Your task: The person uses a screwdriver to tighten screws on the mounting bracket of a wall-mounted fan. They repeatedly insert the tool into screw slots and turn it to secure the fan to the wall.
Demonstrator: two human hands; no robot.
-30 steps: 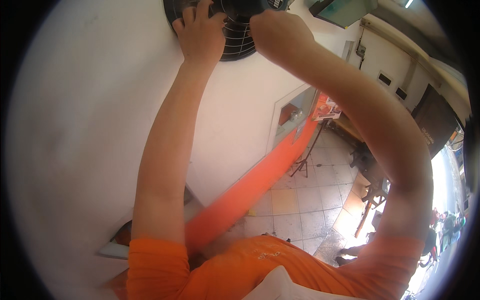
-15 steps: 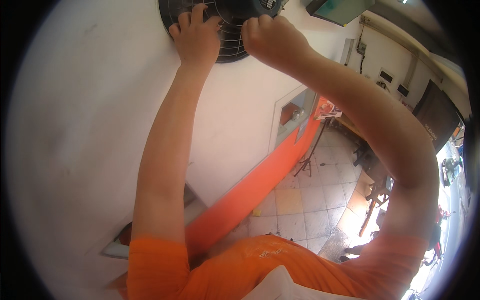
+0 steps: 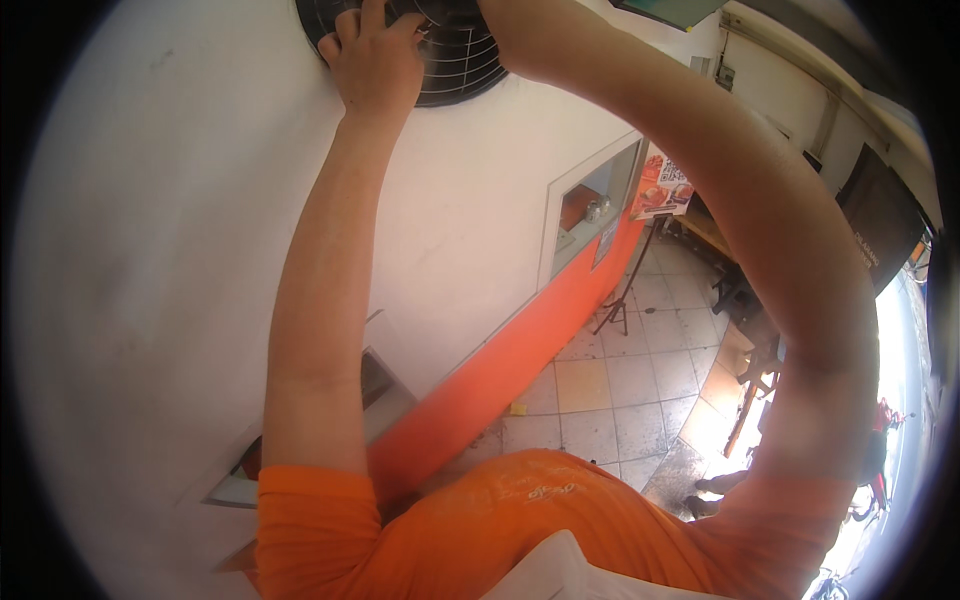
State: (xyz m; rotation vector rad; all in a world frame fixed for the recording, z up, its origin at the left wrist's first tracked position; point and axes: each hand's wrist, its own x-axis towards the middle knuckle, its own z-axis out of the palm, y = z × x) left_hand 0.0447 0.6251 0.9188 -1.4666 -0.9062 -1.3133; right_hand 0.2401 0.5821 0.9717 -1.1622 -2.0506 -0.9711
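High on the white wall hangs a round black fan with a wire guard [image 3: 462, 72], cut off by the top edge. My left hand [image 3: 376, 66] is on the guard's lower left part, its fingers curled over the wires and its thumb close to the dark centre. My right hand [image 3: 522, 38] reaches up beside the fan's right part. Only its wrist side shows; the fingers lie beyond the top edge, so what they touch is hidden. Both arms are raised.
An orange band [image 3: 500, 380] runs along the lower wall, below a window opening [image 3: 592, 205]. A poster on a stand [image 3: 662, 185] is on the tiled floor [image 3: 640, 380]. Wooden furniture [image 3: 755, 395] stands right. A green-tinted panel [image 3: 672, 10] hangs at the top.
The fan sits higher and further left in view. My right hand has gone up, its fingers now out of the picture. My left hand stays on the guard.
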